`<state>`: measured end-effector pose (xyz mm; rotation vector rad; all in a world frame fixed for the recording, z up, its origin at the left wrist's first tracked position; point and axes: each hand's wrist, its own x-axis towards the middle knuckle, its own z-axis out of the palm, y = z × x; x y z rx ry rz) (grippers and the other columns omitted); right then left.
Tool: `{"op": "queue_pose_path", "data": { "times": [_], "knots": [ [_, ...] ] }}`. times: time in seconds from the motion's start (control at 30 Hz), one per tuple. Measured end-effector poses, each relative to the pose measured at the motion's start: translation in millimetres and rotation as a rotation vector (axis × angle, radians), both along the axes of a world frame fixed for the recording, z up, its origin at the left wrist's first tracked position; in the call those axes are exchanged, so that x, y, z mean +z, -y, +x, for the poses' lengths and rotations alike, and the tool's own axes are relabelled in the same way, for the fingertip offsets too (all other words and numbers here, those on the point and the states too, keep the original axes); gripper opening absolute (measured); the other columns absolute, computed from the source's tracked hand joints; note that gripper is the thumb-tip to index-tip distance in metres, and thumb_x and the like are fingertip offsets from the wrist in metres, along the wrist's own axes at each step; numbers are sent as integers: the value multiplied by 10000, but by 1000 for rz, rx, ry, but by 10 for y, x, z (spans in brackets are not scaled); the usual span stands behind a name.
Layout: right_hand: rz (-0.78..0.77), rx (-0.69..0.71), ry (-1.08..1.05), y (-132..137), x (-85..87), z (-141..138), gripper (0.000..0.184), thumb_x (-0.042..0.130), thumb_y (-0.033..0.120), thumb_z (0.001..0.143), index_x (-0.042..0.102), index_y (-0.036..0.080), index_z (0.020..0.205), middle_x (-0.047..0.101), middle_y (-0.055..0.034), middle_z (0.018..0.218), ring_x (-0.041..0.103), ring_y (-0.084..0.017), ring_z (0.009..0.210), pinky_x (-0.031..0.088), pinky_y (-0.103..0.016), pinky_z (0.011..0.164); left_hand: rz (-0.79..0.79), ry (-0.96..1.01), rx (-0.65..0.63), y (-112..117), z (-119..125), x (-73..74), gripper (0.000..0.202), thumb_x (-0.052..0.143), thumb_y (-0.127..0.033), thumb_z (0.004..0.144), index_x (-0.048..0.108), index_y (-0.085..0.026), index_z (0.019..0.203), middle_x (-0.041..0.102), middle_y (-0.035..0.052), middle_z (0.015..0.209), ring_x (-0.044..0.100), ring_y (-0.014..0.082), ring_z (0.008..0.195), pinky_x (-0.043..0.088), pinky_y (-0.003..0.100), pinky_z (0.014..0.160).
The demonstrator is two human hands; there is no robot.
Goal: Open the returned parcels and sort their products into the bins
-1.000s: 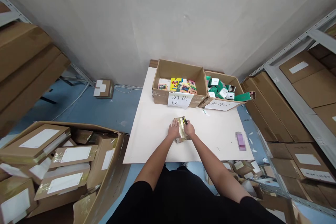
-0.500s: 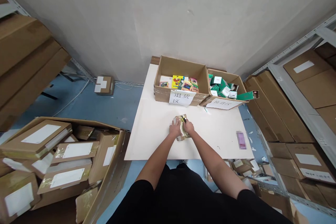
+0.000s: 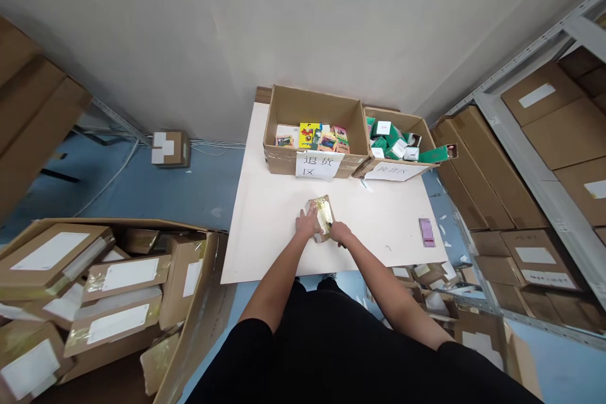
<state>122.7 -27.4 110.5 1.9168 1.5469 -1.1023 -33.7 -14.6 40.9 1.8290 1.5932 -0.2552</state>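
A small cardboard package (image 3: 324, 211) wrapped in shiny clear-yellow tape lies on the white table (image 3: 265, 227), slightly turned. My left hand (image 3: 307, 222) rests on its left side, fingers spread and pressing on the surface. At the lower right edge of the package, my right hand (image 3: 339, 233) is closed around a small dark box cutter (image 3: 330, 225). Most of the cutter is hidden by the fingers, and its blade cannot be made out.
Behind the package stand an open carton (image 3: 284, 161) of colourful small packs and another carton (image 3: 362, 170) of green-white boxes, both with paper signs. A blurred purple item (image 3: 427, 232) lies at right. A big box (image 3: 211, 265) of parcels is at left; shelves (image 3: 492, 115) at right.
My right hand with the box cutter has moved down along the package toward its near right edge, baring the taped top. My left hand stays on the package. The whole view has shifted slightly.
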Motion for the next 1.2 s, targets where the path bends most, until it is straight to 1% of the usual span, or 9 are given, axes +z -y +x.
{"op": "queue_pose_path", "data": {
  "times": [0.13,0.3,0.4,0.6,0.67,0.77,0.93,1.03,1.2],
  "knots": [
    [-28,57,40,429,54,163,315,653,166,945,677,142,1258,750,-200,1149,784,-261,626,629,-337,534,31,-31,-12,-7,14,-8,1141,785,-600,800,124,-405,1709,-22,-25,1812,156,484,1599,405,546,1165],
    [28,33,49,630,69,297,165,606,149,965,670,116,1114,752,-198,1129,758,-201,564,609,-307,582,75,-61,-17,18,-9,-13,1124,783,-633,790,176,-395,1706,15,-27,1813,240,484,1553,435,532,1126],
    [126,-112,-81,713,27,485,157,497,240,1059,616,139,1077,755,-142,1044,692,-134,456,538,-250,527,149,-96,24,141,128,-31,1003,663,-697,873,228,-347,1706,32,35,1813,444,443,1416,469,522,1081],
    [299,-534,-313,852,-123,852,127,417,292,1084,507,217,1033,639,60,694,653,-111,424,476,-194,488,117,-272,263,209,738,-18,964,454,-670,990,252,-25,1678,234,339,1707,653,390,1213,569,439,923],
    [322,-626,-361,806,-153,915,153,414,342,1090,490,229,1020,604,82,650,647,-114,421,470,-192,481,65,-265,228,69,746,25,896,466,-621,1001,355,4,1633,347,352,1653,665,396,1219,584,419,892],
    [316,-682,-421,681,-183,986,184,417,395,1095,486,232,1045,598,87,640,643,-115,424,473,-190,488,83,-206,119,-154,489,65,689,448,-505,1037,521,-55,1554,523,290,1563,590,399,1356,536,461,1042],
    [228,-640,-452,512,-207,1044,180,485,335,1079,474,231,1226,656,60,708,653,-127,452,504,-210,533,259,-12,-135,-92,103,-101,662,533,-469,1016,444,-248,1634,255,109,1766,179,344,1640,232,515,1310],
    [215,-479,-332,435,-193,1003,238,472,336,1095,461,228,1307,708,9,798,675,-144,516,519,-238,603,297,-13,-38,116,242,-286,670,454,-463,1049,353,-248,1676,148,95,1789,97,336,1657,144,554,1332],
    [315,-181,-10,194,-166,870,285,389,330,1122,494,193,1349,755,-152,1111,746,-247,941,507,-306,798,313,-41,121,254,598,-420,676,415,-466,1063,319,-223,1686,137,131,1785,105,368,1651,152,623,1316]
  ]
}}
